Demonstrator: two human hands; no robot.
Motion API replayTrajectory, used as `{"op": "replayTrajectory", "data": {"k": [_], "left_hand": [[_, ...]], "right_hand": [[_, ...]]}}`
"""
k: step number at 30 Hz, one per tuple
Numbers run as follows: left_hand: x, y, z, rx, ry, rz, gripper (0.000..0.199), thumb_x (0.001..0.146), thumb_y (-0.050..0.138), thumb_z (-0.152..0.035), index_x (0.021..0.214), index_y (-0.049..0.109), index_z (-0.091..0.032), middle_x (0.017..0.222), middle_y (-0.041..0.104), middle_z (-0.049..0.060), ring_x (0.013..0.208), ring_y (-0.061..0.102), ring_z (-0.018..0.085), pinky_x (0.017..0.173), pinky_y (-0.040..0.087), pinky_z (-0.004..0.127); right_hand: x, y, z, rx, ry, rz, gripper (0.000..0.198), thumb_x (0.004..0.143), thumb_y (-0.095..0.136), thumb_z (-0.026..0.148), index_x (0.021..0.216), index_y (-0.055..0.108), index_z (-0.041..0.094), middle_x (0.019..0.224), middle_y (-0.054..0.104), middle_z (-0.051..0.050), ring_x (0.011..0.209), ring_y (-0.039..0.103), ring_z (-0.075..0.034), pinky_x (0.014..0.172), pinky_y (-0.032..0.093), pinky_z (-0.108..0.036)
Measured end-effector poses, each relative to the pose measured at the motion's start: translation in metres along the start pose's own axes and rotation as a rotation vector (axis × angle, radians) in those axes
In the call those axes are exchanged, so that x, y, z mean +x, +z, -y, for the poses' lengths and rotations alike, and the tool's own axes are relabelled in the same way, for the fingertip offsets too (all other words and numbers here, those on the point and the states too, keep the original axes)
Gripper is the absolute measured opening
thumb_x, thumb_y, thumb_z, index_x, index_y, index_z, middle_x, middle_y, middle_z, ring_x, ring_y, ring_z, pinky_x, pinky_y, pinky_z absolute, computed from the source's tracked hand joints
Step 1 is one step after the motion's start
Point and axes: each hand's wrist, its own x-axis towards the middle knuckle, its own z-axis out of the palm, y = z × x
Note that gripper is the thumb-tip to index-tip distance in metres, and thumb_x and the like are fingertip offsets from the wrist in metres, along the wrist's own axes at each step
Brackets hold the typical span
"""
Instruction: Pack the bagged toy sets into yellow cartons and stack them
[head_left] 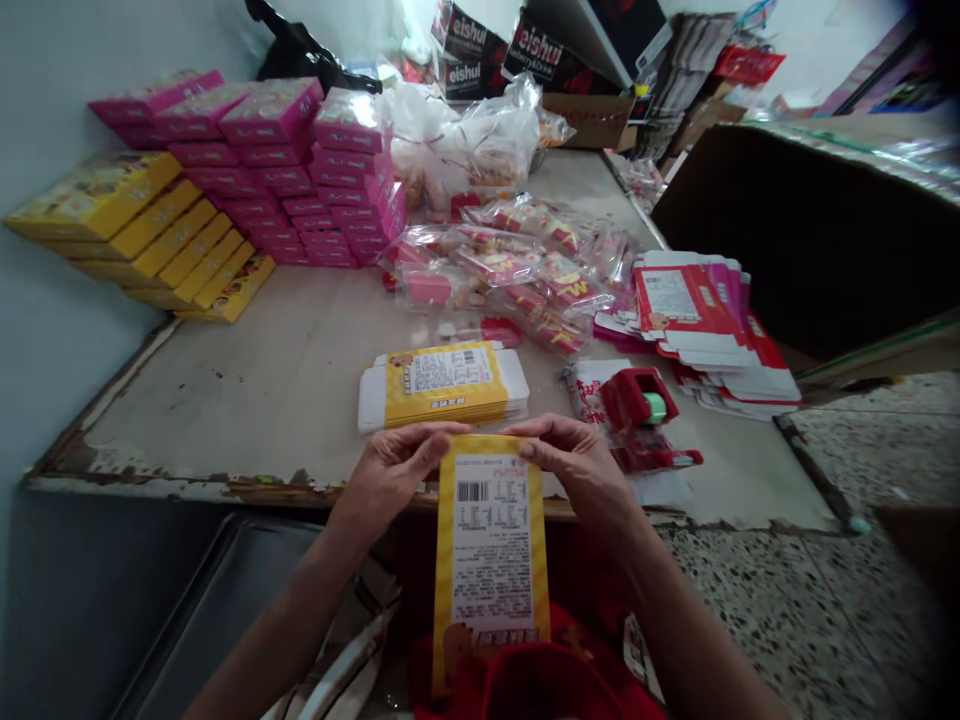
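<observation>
A yellow cardboard box [491, 545], printed with a barcode and a white text panel, is held between both hands near the table's front edge. My left hand [401, 465] pinches its far left corner between thumb and fingers. At the far right corner, my right hand [574, 460] grips it the same way, thumb on top. Just beyond the hands lies a stack of flat yellow cartons [442, 385] with white end flaps. Right of my right hand stands a red tape dispenser [637, 405] with a green roll, beside a small white and red packet [589, 385].
Stacked yellow boxes [142, 235] and pink boxes [300, 180] stand at the back left. Several clear-wrapped packets [517, 265] are heaped mid-table. Flat red and pink cartons [697, 310] lie at the right, near a large open cardboard box [795, 230]. White plastic bags [465, 140] sit behind.
</observation>
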Motion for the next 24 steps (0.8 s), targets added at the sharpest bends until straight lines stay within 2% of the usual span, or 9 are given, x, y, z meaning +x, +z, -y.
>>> {"op": "replayTrajectory", "data": {"k": [3,6,8,10,12,13,16,20,24], "left_hand": [[-0.011,0.008,0.012,-0.093,-0.079,0.061,0.044,0.073,0.091,-0.037,0.106,0.067,-0.020,0.092,0.079,0.005,0.080,0.076,0.023,0.070,0.063,0.032],[-0.011,0.025,0.010,-0.158,-0.083,-0.042,0.038,0.081,0.084,-0.038,0.106,0.060,-0.023,0.090,0.077,0.001,0.067,0.073,0.018,0.060,0.061,0.028],[-0.004,0.034,-0.003,-0.186,-0.016,-0.123,0.033,0.085,0.080,-0.037,0.105,0.057,-0.025,0.086,0.075,-0.002,0.060,0.070,0.015,0.054,0.059,0.025],[0.008,0.039,-0.021,-0.199,0.115,-0.213,0.030,0.086,0.078,-0.034,0.102,0.054,-0.026,0.080,0.072,-0.005,0.057,0.068,0.013,0.052,0.057,0.021],[0.021,0.042,-0.035,-0.184,0.245,-0.271,0.028,0.087,0.077,-0.034,0.099,0.054,-0.026,0.075,0.068,-0.007,0.057,0.066,0.011,0.053,0.055,0.018],[0.026,0.043,-0.037,-0.161,0.279,-0.270,0.028,0.087,0.078,-0.035,0.097,0.054,-0.025,0.073,0.066,-0.007,0.057,0.066,0.011,0.053,0.055,0.018],[0.034,0.048,-0.028,-0.043,0.252,-0.153,0.031,0.086,0.079,-0.041,0.096,0.055,-0.025,0.071,0.063,-0.006,0.055,0.063,0.011,0.050,0.052,0.018],[0.031,0.056,-0.005,0.109,0.226,-0.090,0.029,0.089,0.074,-0.046,0.098,0.056,-0.024,0.078,0.064,-0.004,0.061,0.062,0.012,0.054,0.051,0.020],[0.026,0.065,-0.005,0.220,0.281,-0.067,0.024,0.092,0.070,-0.044,0.096,0.058,-0.023,0.080,0.061,-0.003,0.065,0.057,0.012,0.057,0.048,0.019]], "right_hand": [[-0.010,-0.001,-0.007,-0.012,0.021,0.096,0.032,0.072,0.091,0.036,0.100,0.081,0.024,0.100,0.081,-0.006,0.089,0.073,-0.023,0.081,0.059,-0.038],[-0.023,-0.007,0.007,-0.201,-0.137,0.046,0.033,0.079,0.085,0.038,0.109,0.079,0.026,0.124,0.075,-0.009,0.101,0.072,-0.026,0.087,0.059,-0.041],[-0.032,-0.028,0.026,-0.378,-0.269,-0.094,0.047,0.083,0.082,0.040,0.128,0.072,0.029,0.137,0.069,-0.009,0.105,0.071,-0.026,0.088,0.058,-0.042],[-0.042,-0.065,0.047,-0.534,-0.338,-0.347,0.058,0.088,0.076,0.045,0.142,0.061,0.030,0.130,0.072,-0.010,0.096,0.071,-0.025,0.082,0.056,-0.040],[-0.051,-0.107,0.059,-0.723,-0.318,-0.609,0.050,0.086,0.075,0.053,0.127,0.073,0.024,0.107,0.077,-0.010,0.084,0.068,-0.024,0.075,0.053,-0.038],[-0.054,-0.126,0.061,-0.794,-0.261,-0.635,0.046,0.081,0.078,0.057,0.110,0.079,0.021,0.097,0.077,-0.010,0.081,0.067,-0.024,0.073,0.051,-0.037],[-0.055,-0.157,0.053,-0.734,-0.038,-0.458,0.049,0.072,0.079,0.066,0.081,0.081,0.019,0.082,0.076,-0.007,0.080,0.066,-0.025,0.074,0.049,-0.036],[-0.048,-0.147,0.038,-0.493,0.018,-0.467,0.046,0.062,0.087,0.061,0.076,0.078,0.018,0.077,0.075,-0.005,0.075,0.063,-0.022,0.077,0.048,-0.034],[-0.059,-0.127,0.038,-0.501,-0.133,-0.653,0.033,0.065,0.090,0.051,0.070,0.077,0.021,0.082,0.073,-0.004,0.083,0.062,-0.022,0.085,0.045,-0.035]]}}
